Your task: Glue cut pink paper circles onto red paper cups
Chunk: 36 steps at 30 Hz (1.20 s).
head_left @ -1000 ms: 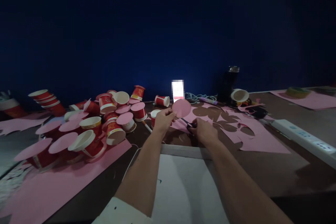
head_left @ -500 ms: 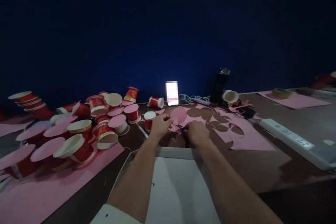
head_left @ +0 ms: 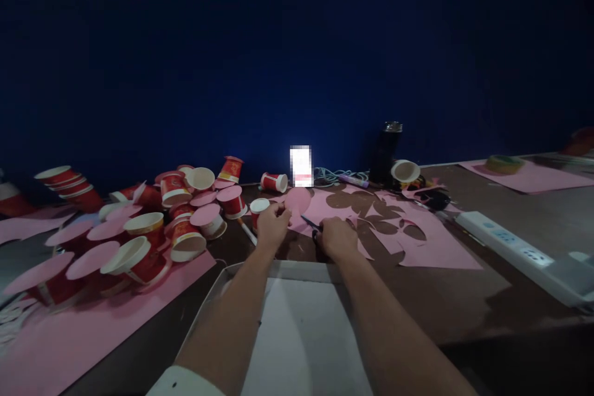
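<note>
The left grip [head_left: 273, 226] pinches the pink circle [head_left: 297, 200] near its seven o'clock edge, at twelve o'clock past the white box [head_left: 299, 270]; the right grip [head_left: 340, 235] is wrapped round the scissors [head_left: 312, 224]. A slip might poke the nearby left fingers [head_left: 283, 211], or floppy paper could get nicked. The scissors point to ten o'clock, lying long from ten to four; the circle has no long way.
</note>
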Each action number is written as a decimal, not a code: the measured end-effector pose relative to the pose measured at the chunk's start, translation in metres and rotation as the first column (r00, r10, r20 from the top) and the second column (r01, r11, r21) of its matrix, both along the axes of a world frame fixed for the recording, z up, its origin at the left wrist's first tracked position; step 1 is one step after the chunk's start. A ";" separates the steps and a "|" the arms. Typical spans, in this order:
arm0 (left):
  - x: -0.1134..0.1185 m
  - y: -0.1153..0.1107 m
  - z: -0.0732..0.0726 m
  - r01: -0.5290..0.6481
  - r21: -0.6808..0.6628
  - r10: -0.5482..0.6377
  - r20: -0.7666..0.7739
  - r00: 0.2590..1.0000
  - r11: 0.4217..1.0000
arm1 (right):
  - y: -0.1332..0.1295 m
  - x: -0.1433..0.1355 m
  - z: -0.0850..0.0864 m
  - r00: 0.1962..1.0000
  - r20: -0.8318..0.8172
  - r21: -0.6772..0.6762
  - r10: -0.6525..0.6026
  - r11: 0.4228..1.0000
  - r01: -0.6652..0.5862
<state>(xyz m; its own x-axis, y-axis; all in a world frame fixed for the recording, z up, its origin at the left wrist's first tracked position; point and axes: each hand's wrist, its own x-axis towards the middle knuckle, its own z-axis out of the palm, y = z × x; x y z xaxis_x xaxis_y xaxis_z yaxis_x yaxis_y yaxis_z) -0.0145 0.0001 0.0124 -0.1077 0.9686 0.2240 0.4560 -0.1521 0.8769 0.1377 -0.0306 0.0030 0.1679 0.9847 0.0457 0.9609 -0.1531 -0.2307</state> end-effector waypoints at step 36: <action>0.009 0.003 -0.050 -0.062 -0.061 0.061 -0.018 0.998 0.996 | 0.164 0.128 -0.001 0.981 0.086 0.085 -0.175 0.982 0.168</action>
<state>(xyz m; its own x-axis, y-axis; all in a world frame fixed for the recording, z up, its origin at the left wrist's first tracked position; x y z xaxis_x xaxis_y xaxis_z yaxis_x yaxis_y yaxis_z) -0.0050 0.0035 -0.0377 -0.1647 0.9722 0.1663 0.4767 -0.0692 0.8763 0.2657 0.1331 0.0018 0.3253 0.9347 0.1431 0.9397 -0.3026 -0.1592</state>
